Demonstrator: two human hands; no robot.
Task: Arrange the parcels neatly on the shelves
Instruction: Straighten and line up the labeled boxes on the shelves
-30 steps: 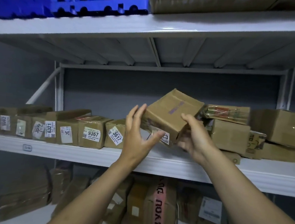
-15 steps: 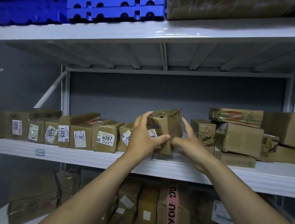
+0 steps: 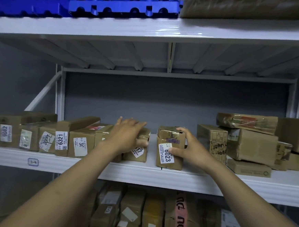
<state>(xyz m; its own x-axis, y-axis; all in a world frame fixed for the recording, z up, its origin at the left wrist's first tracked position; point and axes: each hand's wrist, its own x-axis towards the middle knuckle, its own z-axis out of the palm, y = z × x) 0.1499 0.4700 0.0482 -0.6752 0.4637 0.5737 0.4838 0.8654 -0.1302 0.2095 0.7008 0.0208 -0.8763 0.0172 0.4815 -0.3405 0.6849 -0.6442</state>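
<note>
Head view: right hand [image 3: 192,150] grips one parcel [image 3: 167,141], left hand [image 3: 127,135] touches second parcel [image 3: 139,154].

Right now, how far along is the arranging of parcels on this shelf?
Done: the left row stands side by side, labels forward. In hand: the right hand grips parcel 6023, upright on the shelf; the left hand rests on the row's end parcel, a gap between the two. Left: close that gap and straighten the uneven pile on the right.
</note>
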